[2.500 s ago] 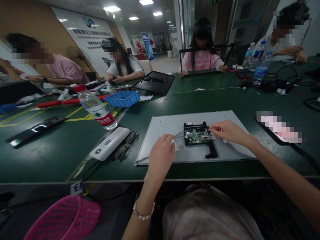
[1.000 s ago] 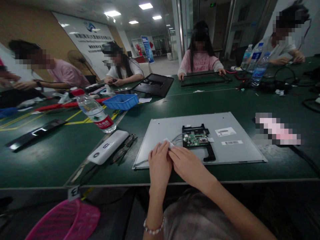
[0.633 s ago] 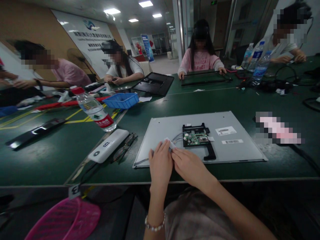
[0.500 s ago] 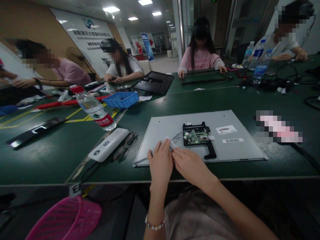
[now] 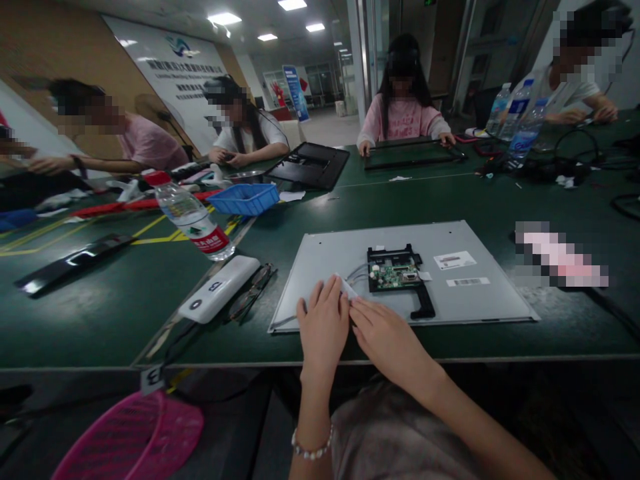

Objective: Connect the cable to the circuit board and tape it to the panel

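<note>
A grey flat display panel (image 5: 400, 239) lies back side up at the table's front edge. On it sits a green circuit board (image 5: 395, 275) in a black frame (image 5: 423, 303), with thin grey cables (image 5: 356, 272) running out to the left. My left hand (image 5: 324, 320) lies on the panel's left part, fingers stretched out and thumb apart. A small white strip (image 5: 349, 289) shows at its fingertips, over the cables. My right hand (image 5: 383, 327) meets it there, fingers pressed together at the strip's lower edge; its thumb is mostly hidden.
To the left are eyeglasses (image 5: 251, 293), a white power bank (image 5: 220, 290), a water bottle (image 5: 193, 217) and a blue basket (image 5: 245, 198). A blurred pink object (image 5: 560, 257) lies right. A pink basket (image 5: 175, 427) hangs below the edge. Several people sit around the table.
My right fingertips have shifted slightly right and down, and a little more of the white strip shows. My left hand stays on the panel.
</note>
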{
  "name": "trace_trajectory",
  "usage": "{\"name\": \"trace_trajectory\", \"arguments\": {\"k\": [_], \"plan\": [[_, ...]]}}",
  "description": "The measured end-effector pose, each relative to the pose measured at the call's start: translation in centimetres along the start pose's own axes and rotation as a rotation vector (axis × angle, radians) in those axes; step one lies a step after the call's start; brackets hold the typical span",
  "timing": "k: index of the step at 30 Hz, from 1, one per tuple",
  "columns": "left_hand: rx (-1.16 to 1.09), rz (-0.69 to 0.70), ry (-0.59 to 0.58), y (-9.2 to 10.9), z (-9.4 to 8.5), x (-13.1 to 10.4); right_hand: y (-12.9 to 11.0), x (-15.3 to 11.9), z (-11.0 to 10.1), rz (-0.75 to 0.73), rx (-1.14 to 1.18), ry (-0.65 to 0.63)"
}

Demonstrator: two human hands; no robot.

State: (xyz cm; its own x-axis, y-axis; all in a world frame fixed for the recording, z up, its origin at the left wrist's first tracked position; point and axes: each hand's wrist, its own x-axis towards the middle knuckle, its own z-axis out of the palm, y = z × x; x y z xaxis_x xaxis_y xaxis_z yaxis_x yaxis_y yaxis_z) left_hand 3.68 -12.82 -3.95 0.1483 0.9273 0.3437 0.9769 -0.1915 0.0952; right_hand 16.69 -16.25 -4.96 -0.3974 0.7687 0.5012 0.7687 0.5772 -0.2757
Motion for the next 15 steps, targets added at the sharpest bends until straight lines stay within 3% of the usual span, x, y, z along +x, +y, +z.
{"name": "trace_trajectory", "arguments": {"k": [15], "plan": [[-0.021,0.005,-0.001,0.0,0.1,-0.1,0.2,-2.3,-0.8,0.005,0.009,0.059]]}}
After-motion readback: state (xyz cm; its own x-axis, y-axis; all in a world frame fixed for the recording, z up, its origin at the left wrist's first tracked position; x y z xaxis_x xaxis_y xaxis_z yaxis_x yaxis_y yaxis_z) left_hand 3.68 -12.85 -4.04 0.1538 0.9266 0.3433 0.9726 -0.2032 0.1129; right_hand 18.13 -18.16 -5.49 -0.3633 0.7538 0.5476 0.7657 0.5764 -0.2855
